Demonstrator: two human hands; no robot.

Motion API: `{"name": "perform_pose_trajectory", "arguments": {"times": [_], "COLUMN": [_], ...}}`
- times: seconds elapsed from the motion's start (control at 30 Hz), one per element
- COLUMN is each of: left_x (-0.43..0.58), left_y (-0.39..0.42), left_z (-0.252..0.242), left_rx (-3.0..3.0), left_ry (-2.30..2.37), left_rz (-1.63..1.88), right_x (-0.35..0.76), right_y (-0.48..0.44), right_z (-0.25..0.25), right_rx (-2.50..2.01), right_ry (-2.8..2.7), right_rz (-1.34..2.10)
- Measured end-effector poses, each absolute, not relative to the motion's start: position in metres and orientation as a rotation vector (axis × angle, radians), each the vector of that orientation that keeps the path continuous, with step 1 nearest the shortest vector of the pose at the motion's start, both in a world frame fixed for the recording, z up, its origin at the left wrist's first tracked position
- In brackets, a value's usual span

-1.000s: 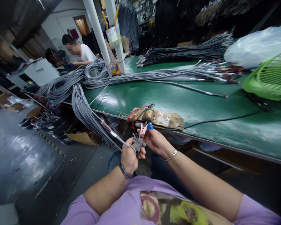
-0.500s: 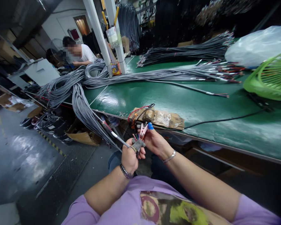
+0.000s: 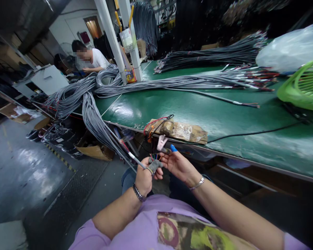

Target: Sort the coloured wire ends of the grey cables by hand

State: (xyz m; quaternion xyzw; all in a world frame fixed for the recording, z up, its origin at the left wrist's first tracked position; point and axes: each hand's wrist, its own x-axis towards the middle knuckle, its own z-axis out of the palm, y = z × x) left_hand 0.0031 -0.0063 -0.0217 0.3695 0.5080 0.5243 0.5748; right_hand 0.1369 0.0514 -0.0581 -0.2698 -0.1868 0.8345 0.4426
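Note:
My left hand [image 3: 144, 177] is closed round the end of a grey cable [image 3: 136, 160], thumb wrapped in grey tape. Thin coloured wires [image 3: 154, 156] fan out of the cable end above the fist. My right hand [image 3: 178, 163] sits just to the right, below the table edge, pinching at those wire tips; its forefinger wears a blue cap [image 3: 173, 148]. A small pale clip [image 3: 161, 141] on red and black leads hangs right above the fingers.
A green table [image 3: 224, 118] carries a long bundle of grey cables [image 3: 172, 82] that drapes off its left edge. A taped cardboard pad [image 3: 184, 132] lies at the near edge. Green basket [image 3: 304, 88] and plastic bag [image 3: 289, 48] at right. Another person sits far left [image 3: 90, 59].
The view has tipped slightly, so both hands sit a little lower and to the right. The right fingers have dropped a bit below the clip. The grip on the cable is unchanged.

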Motion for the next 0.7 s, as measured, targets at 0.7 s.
{"name": "perform_pose_trajectory", "arguments": {"times": [0.7], "left_x": [-0.013], "left_y": [-0.034], "left_z": [-0.037], "left_rx": [1.704], "left_ry": [1.481], "left_rz": [0.856], "right_x": [0.169], "right_y": [-0.015], "right_z": [-0.007], "right_rx": [-0.890], "right_ry": [-1.715], "right_rz": [1.181]}}
